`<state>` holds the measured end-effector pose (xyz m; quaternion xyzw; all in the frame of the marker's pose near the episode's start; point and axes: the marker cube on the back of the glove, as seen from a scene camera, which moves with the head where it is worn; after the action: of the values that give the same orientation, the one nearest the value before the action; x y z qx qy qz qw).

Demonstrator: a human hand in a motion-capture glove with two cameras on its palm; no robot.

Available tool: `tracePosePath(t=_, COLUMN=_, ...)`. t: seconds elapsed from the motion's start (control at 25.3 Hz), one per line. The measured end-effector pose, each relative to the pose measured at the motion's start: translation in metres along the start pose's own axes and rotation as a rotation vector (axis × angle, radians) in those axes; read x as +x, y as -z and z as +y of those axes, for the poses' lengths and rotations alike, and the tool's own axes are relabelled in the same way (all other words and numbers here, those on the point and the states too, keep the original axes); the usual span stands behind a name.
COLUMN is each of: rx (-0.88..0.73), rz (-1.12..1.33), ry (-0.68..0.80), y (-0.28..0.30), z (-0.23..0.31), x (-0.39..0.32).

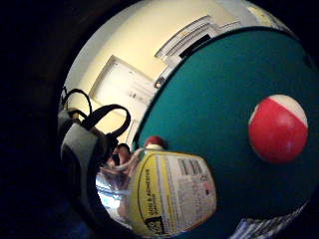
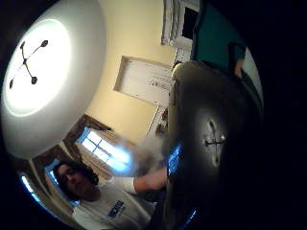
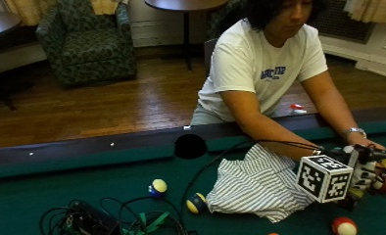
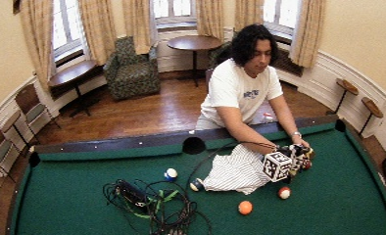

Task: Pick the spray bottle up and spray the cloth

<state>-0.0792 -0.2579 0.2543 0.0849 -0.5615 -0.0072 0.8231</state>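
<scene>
Found the spray bottle [image 1: 169,194] at the right edge of the outside view, mostly hidden behind the glove's gear; read a yellow and white label on it in the little finger side palm view, with a red top above. Judged it grasped: saw the gloved right hand [image 3: 368,157] curled round its upper part, the bottle filling the lower middle of that palm view. Noted the bare left hand [image 3: 372,144] just above, beside the gloved one. Spotted the striped cloth [image 3: 258,188] crumpled on the green felt of the pool table [image 3: 82,181], just left of the hand, lower centre of the frame. Picked out a red and white ball [image 3: 344,226] at the lower right, below the hand; a yellow and blue ball [image 3: 158,187] and another ball [image 3: 196,203] left of the cloth, the second touching its edge. Counted an orange ball [image 4: 245,207] below the cloth in the wide view, and a tangle of cables [image 3: 108,220] at the lower left
</scene>
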Motion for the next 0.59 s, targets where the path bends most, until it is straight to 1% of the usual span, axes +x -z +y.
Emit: tracePosePath(t=0.59, rx=-0.029, rz=-0.023, ry=-0.021, y=0.0006, z=0.0003, x=0.0011)
